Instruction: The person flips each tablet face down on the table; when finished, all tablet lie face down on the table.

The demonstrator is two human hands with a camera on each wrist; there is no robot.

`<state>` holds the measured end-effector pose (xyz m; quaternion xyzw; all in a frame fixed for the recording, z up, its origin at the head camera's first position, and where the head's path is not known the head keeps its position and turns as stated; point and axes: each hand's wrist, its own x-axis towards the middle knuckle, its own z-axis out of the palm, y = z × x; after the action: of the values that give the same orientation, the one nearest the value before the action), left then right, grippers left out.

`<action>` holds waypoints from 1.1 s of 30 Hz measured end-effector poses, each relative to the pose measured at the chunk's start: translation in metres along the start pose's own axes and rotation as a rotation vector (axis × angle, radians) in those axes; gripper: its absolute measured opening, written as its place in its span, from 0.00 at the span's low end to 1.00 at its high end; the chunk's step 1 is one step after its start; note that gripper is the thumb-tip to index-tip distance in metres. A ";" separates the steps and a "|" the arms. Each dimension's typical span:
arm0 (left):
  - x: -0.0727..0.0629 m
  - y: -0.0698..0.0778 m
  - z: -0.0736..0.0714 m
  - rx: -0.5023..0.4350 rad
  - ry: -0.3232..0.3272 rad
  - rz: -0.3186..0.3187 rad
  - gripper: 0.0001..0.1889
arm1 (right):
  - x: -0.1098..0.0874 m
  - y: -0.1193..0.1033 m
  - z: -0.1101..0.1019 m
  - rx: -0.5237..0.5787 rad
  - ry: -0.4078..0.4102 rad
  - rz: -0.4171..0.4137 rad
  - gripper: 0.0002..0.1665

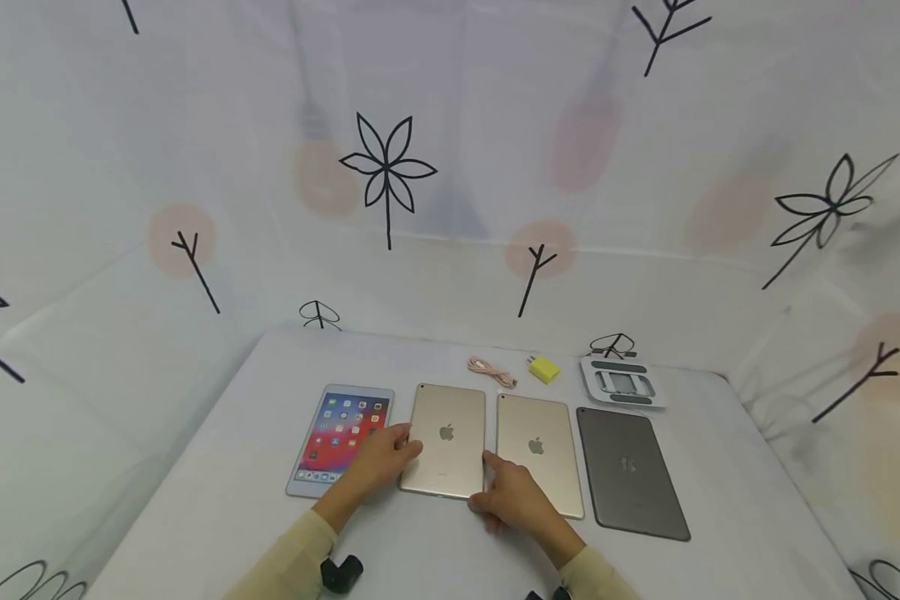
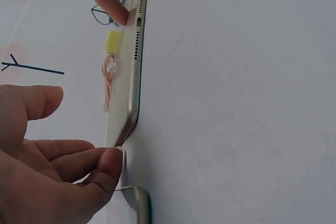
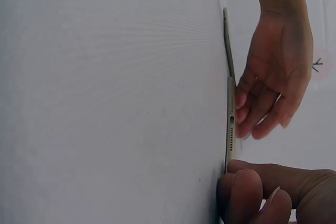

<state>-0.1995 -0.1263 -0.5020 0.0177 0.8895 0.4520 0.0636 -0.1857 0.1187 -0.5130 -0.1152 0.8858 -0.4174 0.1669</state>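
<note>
A gold tablet (image 1: 446,435) lies back side up on the white table, its charging port edge facing the person. My left hand (image 1: 381,458) is at its left edge. In the left wrist view that hand's bent fingers (image 2: 107,166) touch the tablet's corner, and the thumb stands apart above it. My right hand (image 1: 516,498) holds the near right corner, its thumb at the near edge and its index finger along the right side. A lit white tablet (image 1: 345,437) lies partly behind the left hand; a second gold tablet (image 1: 536,446) is beside the right hand.
A dark grey tablet (image 1: 630,471) lies at the right. Behind the row are a coiled pink cable (image 1: 491,371), a yellow charger plug (image 1: 543,368) and a grey-white folded stand (image 1: 621,382). A patterned white cloth (image 1: 450,283) hangs behind the table.
</note>
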 end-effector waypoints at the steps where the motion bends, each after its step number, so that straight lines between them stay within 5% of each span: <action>1: 0.000 0.000 0.000 0.001 -0.001 -0.005 0.30 | 0.001 0.000 0.001 -0.002 -0.001 0.007 0.52; 8: -0.004 -0.001 -0.003 -0.030 -0.012 -0.042 0.33 | 0.002 -0.003 0.005 -0.062 0.028 0.028 0.51; 13: -0.012 0.001 -0.011 -0.104 0.009 -0.049 0.35 | 0.003 -0.018 -0.001 -0.152 0.111 -0.037 0.51; 18: -0.020 -0.007 -0.041 -0.136 0.086 -0.044 0.34 | 0.015 -0.042 0.001 0.127 0.027 -0.137 0.49; 23: -0.029 -0.027 -0.082 -0.101 0.128 -0.130 0.37 | 0.029 -0.065 0.025 0.479 -0.055 -0.105 0.51; 28: -0.029 -0.049 -0.105 -0.055 0.173 -0.229 0.35 | 0.039 -0.089 0.046 0.611 -0.083 -0.031 0.52; 33: -0.025 -0.060 -0.110 -0.073 0.181 -0.280 0.34 | 0.053 -0.100 0.063 0.692 -0.086 0.033 0.50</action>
<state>-0.1877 -0.2525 -0.4839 -0.1496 0.8685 0.4703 0.0459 -0.2033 -0.0064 -0.4831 -0.0549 0.6856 -0.6852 0.2397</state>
